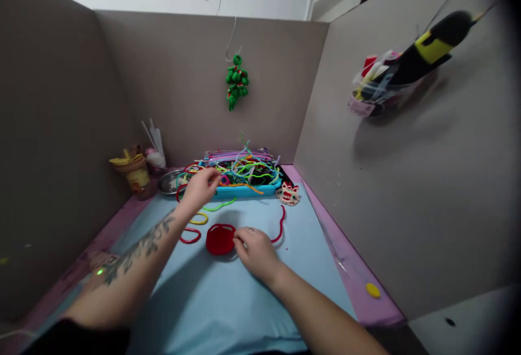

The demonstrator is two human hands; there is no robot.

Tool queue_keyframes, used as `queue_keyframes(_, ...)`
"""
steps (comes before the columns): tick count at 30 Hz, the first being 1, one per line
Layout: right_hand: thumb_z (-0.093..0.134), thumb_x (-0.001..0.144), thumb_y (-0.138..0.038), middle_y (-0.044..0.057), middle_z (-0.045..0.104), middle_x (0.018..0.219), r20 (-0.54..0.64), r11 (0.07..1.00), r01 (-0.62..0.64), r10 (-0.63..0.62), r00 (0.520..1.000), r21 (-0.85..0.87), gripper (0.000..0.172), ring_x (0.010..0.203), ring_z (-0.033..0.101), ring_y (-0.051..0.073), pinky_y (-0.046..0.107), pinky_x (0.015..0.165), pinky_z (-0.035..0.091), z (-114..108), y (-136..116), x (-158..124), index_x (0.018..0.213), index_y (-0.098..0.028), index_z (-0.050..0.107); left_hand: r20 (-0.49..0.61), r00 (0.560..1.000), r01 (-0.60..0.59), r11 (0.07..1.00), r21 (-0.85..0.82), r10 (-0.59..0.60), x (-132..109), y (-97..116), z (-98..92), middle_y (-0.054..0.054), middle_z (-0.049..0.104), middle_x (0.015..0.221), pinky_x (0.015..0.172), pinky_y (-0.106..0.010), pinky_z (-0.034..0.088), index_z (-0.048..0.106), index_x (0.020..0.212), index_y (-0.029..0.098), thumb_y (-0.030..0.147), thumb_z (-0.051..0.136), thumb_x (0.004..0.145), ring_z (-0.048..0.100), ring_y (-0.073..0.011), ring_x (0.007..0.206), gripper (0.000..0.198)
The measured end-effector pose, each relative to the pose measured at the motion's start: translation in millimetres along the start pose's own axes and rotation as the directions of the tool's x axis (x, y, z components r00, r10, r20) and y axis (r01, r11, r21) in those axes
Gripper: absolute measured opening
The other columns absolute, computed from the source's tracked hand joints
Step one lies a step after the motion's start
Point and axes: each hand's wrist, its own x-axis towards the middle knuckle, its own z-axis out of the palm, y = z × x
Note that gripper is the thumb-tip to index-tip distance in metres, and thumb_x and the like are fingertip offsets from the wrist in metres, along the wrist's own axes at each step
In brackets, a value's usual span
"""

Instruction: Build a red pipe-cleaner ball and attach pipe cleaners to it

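My left hand (pixel 202 185) is over the near left edge of a blue tray (pixel 244 191) heaped with coloured pipe cleaners (pixel 254 169). Its fingers are bent and pressed together, and whatever they may pinch is too small to make out. My right hand (pixel 257 252) pinches the right edge of a red rounded piece (pixel 220 240) with a thin loop along its top, low over the blue cloth. Left of that piece lie a red loop (pixel 190 236) and a yellow loop (pixel 200 218). A bent red pipe cleaner (pixel 280 226) is to the right of my right hand.
A red-and-white figure (pixel 288 194) sits at the tray's right corner. Behind my left arm are a metal bowl (pixel 169 182) and a pot (pixel 137 175). Grey panels (pixel 268 73) enclose three sides. A holder with a black-and-yellow tool (pixel 431 48) hangs on the right panel.
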Motion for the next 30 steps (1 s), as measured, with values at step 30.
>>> queue_keyframes(30,0.049,0.086,-0.023,0.001,0.068,0.072,-0.038,0.965,0.127,-0.122,0.992,0.23,0.011,0.069,0.063,0.014,0.025,0.069,0.045,1,-4,0,0.081,-0.021,0.059,0.147,0.971,-0.237,0.857,0.458,0.19,144,-88,33.8,-0.011,0.057,0.086,0.075,-0.034,0.043,0.06,0.073,0.017,0.023,0.037,0.086,0.052,-0.0221,0.082,0.027)
